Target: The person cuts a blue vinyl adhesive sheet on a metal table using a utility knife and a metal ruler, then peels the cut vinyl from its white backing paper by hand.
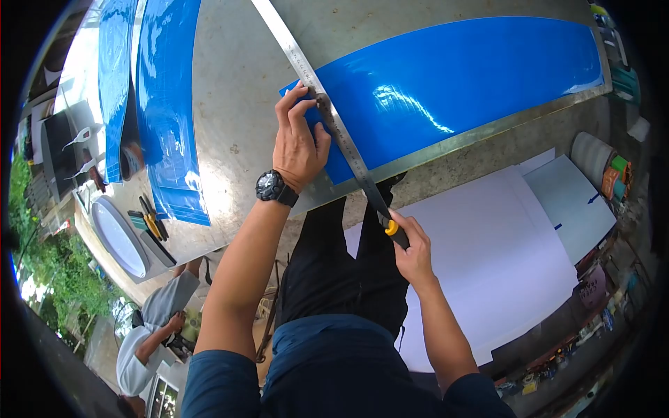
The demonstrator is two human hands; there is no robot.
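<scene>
A long metal ruler [339, 127] lies slantwise across the left end of a glossy blue sheet [474, 76]. My left hand [300, 143] rests on the sheet's left end beside the ruler, fingers apart, fingertips at the ruler's edge. On my left wrist is a black watch [276, 188]. My right hand [414, 252] is closed around a black and yellow cutter [395, 230] at the ruler's near end, by the table's front edge. The cutter's blade tip cannot be made out.
More blue sheets [166, 104] lie on the metal table [237, 42] at the left, near pliers [150, 219] and a white oval tray [118, 237]. White sheets [481, 258] lie at the lower right. Another person [150, 341] is at the lower left.
</scene>
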